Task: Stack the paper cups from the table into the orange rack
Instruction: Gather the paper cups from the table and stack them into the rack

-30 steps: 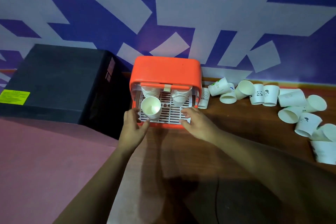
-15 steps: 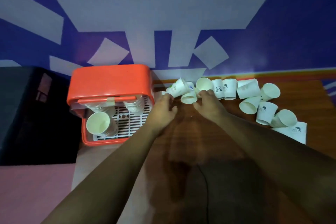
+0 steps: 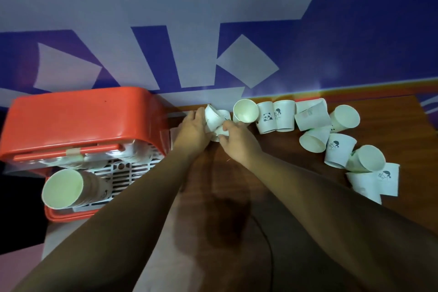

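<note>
Brown wood of the bench (image 3: 279, 147) fills the lower middle of the frame, crossed by both arms reaching up toward the centre. A second ago they worked at the front edge of the rack; now they have swung right and closed on cups just beside it. The left hand (image 3: 193, 130) curls round a tilted paper cup (image 3: 213, 117), and the right hand (image 3: 239, 142) pinches a second cup (image 3: 221, 131) just below, the two cups touching. That reads as a fresh pick begun, probably with nesting to follow before the carry back. At lower left a stack of cups (image 3: 62, 188) lies on the white grid of the orange rack (image 3: 78, 116), where it lay before. Right of centre, many loose cups (image 3: 283, 116) remain scattered along the bench, some standing mouth down, some on their sides, so much of the job is left. Behind everything runs a blue wall (image 3: 355, 31) with pale angular patches.
</note>
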